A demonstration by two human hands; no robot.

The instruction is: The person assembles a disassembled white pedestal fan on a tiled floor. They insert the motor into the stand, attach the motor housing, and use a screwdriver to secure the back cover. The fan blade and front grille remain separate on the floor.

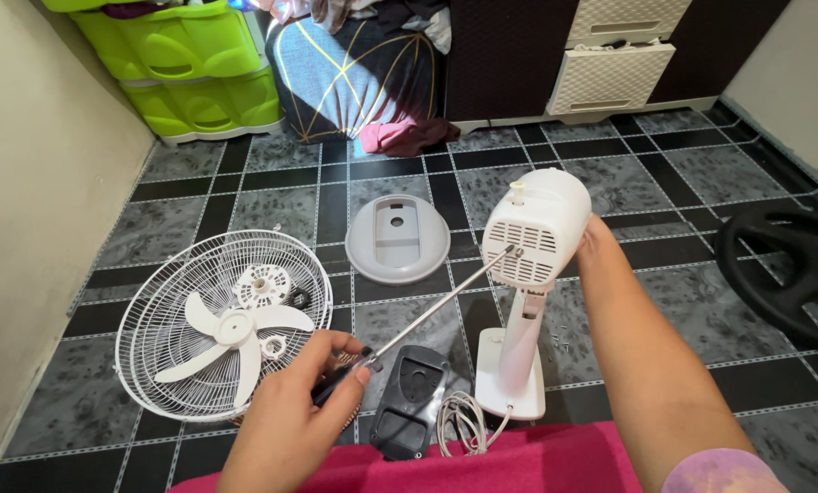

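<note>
Holding 1 screwdriver (427, 319), 1 fan motor (536, 228)

Head view, steeply down, close

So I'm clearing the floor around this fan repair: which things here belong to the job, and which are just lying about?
In use:
screwdriver, in the left hand, tip at the motor housing
right hand steadying the housing
fan stand and cord
grille with blades
round cover
dark panel

Lying about:
green drawers
cloth bundle
black ring
</note>
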